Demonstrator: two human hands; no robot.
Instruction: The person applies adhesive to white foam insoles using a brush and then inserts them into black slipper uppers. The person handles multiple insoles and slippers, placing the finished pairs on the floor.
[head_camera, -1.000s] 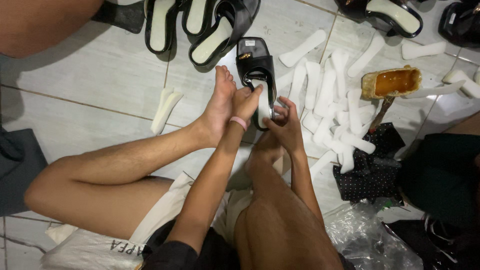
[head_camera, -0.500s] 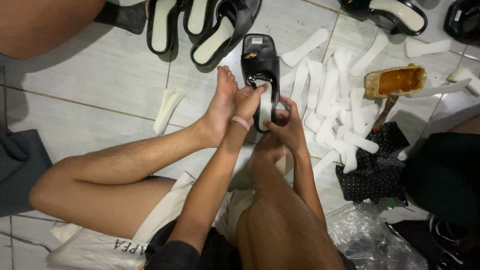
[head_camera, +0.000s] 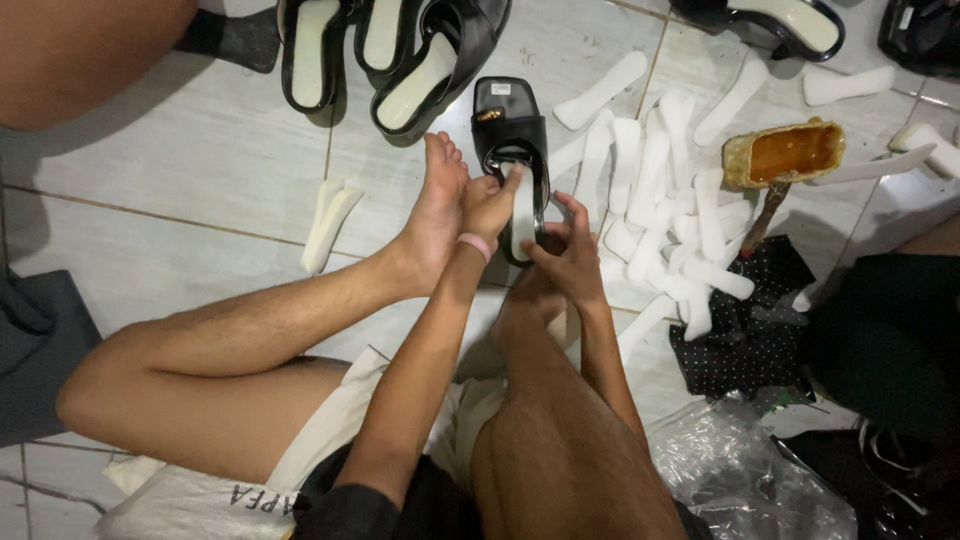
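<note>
A black slip-on sandal (head_camera: 512, 140) lies on the pale tiled floor (head_camera: 190, 180) just past the person's bare foot (head_camera: 437, 215), its toe end pointing away and its heel end toward the hands. It is glossy black, with a broad strap arching across the middle and a small gold-coloured fitting near the far end of the footbed. A white insole strip (head_camera: 523, 222) sits lengthwise in the heel part of the shoe, bright against the dark sole. The left hand (head_camera: 487, 205), with a pink band at the wrist, presses its fingers down on the upper part of that strip, close under the strap. The right hand (head_camera: 568, 255) cups the heel end of the sandal from the side, fingers curled around its edge and touching the lower end of the strip, so both hands are closed on the shoe and its lining. Just to the right, a heap of loose white insoles (head_camera: 665, 215) spreads over the tiles, and beyond it stands a tub of amber glue (head_camera: 785, 152). More black sandals (head_camera: 400, 50) with pale footbeds lie farther off at the top, and two separate white strips (head_camera: 328, 222) rest left of the foot.
</note>
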